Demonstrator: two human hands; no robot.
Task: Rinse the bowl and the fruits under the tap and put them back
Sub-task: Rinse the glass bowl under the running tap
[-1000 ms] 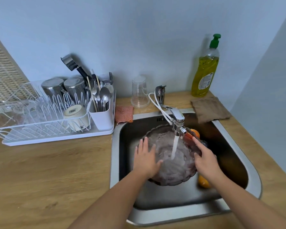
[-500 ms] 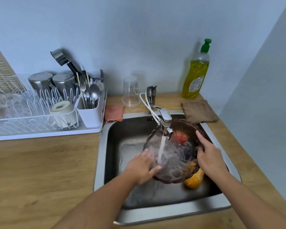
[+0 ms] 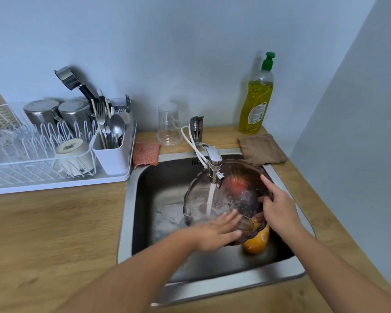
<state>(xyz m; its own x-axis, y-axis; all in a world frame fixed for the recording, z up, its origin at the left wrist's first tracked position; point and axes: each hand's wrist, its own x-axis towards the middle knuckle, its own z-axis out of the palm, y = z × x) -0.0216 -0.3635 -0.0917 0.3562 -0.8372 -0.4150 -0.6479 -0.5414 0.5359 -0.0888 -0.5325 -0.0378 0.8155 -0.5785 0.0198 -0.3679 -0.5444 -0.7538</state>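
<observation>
A brown see-through glass bowl [image 3: 233, 195] with a scalloped rim is held tilted in the steel sink [image 3: 145, 222], under the running tap [image 3: 213, 163]. Water falls into its left half. My left hand [image 3: 217, 231] lies flat on the bowl's near rim, fingers spread. My right hand [image 3: 277, 208] grips the right rim, forefinger stretched along it. A reddish fruit [image 3: 236, 185] shows blurred through the glass. An orange-yellow fruit [image 3: 256, 241] lies on the sink floor under the bowl's near right edge.
A white dish rack [image 3: 61, 175] with steel cups and a cutlery holder stands on the wooden counter at the left. Behind the sink are an orange sponge [image 3: 146, 153], a clear plastic cup [image 3: 169, 124], a yellow dish soap bottle [image 3: 256, 102] and a brown cloth [image 3: 261, 149].
The bowl has tipped up from lying flat and shifted right under the stream. My left hand slid from its left side to the near rim. The view also shifted.
</observation>
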